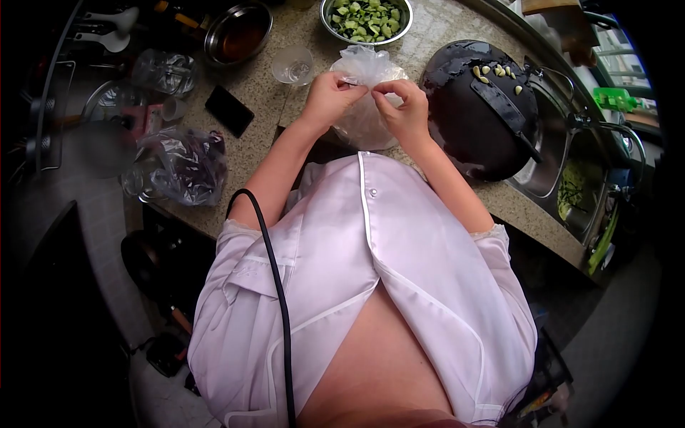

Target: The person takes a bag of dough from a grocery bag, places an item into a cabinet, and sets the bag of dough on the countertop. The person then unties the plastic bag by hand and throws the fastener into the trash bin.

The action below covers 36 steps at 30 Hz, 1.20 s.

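A clear plastic bag (364, 130) with pale contents stands at the counter's front edge, its neck gathered and its loose top bunched above. My left hand (330, 98) pinches the gathered neck from the left. From the right, my right hand (405, 105) pinches at the same neck, thumb and forefinger together, fingertips close to the left ones. What is inside the bag cannot be made out. Just behind it stands a metal bowl (325, 20) of chopped green cucumber (365, 20).
To the right, a round black board (457, 121) carries a cleaver (499, 107) and several garlic cloves (517, 90), beside a sink (546, 175). On the left are a phone (229, 111), a clear cup (292, 65), a bowl of dark liquid (239, 32) and a plastic bag of dark items (187, 165).
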{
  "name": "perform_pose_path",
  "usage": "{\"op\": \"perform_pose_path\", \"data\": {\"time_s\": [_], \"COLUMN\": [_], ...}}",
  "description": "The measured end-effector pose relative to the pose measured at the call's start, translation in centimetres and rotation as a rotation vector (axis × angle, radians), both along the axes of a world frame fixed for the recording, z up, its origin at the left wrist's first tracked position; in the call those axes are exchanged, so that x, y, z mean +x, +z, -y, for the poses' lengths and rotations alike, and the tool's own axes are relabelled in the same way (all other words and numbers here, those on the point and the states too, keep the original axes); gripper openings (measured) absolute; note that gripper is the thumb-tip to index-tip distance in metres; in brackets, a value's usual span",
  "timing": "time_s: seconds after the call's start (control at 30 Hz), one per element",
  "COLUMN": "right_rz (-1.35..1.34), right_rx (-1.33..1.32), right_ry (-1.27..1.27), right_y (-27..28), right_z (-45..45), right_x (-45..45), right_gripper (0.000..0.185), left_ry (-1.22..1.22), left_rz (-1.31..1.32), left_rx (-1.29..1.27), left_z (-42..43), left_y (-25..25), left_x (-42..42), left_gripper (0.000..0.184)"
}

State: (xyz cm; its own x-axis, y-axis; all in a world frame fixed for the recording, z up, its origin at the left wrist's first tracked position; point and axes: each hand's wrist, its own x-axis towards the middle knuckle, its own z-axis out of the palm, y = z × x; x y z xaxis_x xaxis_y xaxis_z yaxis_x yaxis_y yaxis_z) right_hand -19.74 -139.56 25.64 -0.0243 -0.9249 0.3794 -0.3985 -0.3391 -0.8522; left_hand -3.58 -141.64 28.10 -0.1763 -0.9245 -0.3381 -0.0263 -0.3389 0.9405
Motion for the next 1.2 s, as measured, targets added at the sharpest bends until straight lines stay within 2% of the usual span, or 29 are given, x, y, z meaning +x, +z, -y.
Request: {"op": "perform_pose_path", "data": {"time_s": [0.13, 0.2, 0.33, 0.4, 0.43, 0.5, 0.63, 0.7, 0.73, 0.8, 0.83, 0.9, 1.0, 1.13, 1.2], "right_rz": [-0.070, -0.104, -0.148, 0.116, 0.116, 0.335, 0.424, 0.299, 0.298, -0.115, -0.116, -0.292, -0.356, -0.478, -0.631], "right_rx": [-0.026, -0.031, -0.115, 0.109, 0.109, 0.474, 0.591, 0.430, 0.431, -0.108, -0.108, -0.213, -0.332, -0.379, -0.404], "right_ry": [0.032, 0.030, 0.039, 0.014, 0.015, 0.091, 0.121, 0.113, 0.113, -0.035, -0.034, -0.005, 0.015, 0.047, 0.078], "right_y": [-0.3, -0.4, -0.8, -0.8, -0.8, -1.0, -1.2, -1.2, -1.3, -1.0, -0.5, 0.6, 1.0, 1.6, 2.3], "right_z": [0.4, 0.3, 0.4, 0.2, 0.3, 0.8, 1.3, 1.2, 1.0, 0.6, 0.3, -0.1, 0.3, 0.8, 0.8], "right_x": [-0.3, -0.2, -0.2, 0.1, 0.1, -0.3, -0.7, -0.9, -1.1, -1.4, -1.4, -1.6, -1.4, -1.3, -1.2], "right_gripper": [0.005, 0.006, 0.006, 0.007, 0.007, 0.010, 0.014, 0.008, 0.008, 0.006, 0.006, 0.008, 0.012, 0.014, 0.014], "left_ry": [-0.004, -0.014, 0.012, 0.084, 0.085, 0.059, 0.050, 0.044, 0.044, 0.050, 0.051, 0.064, 0.044, 0.065, 0.078], "left_rz": [-0.027, 0.073, 0.103, -0.078, -0.077, -0.104, -0.127, -0.149, -0.149, -0.081, -0.082, -0.077, -0.062, -0.047, 0.019], "left_rx": [-0.032, -0.047, -0.053, -0.125, -0.125, -0.109, -0.058, -0.013, -0.012, 0.026, 0.027, -0.002, 0.004, -0.025, -0.062], "left_z": [0.0, -0.2, -0.3, -0.5, -0.5, -0.7, -0.4, -0.3, -0.2, -0.2, -0.2, -0.3, -0.3, -0.4, -0.5], "left_y": [0.0, 0.4, -1.2, -2.2, -2.2, -2.1, -2.3, -2.5, -2.5, -2.4, -2.4, -2.4, -2.0, -2.1, -1.8], "left_x": [0.2, -0.1, -0.6, -1.0, -0.9, -0.8, -0.5, -0.4, -0.4, -0.5, -0.5, -0.6, -0.5, -0.9, -1.0], "left_gripper": [0.026, 0.027, 0.027, 0.025, 0.025, 0.021, 0.020, 0.018, 0.018, 0.017, 0.017, 0.015, 0.015, 0.016, 0.015]}}
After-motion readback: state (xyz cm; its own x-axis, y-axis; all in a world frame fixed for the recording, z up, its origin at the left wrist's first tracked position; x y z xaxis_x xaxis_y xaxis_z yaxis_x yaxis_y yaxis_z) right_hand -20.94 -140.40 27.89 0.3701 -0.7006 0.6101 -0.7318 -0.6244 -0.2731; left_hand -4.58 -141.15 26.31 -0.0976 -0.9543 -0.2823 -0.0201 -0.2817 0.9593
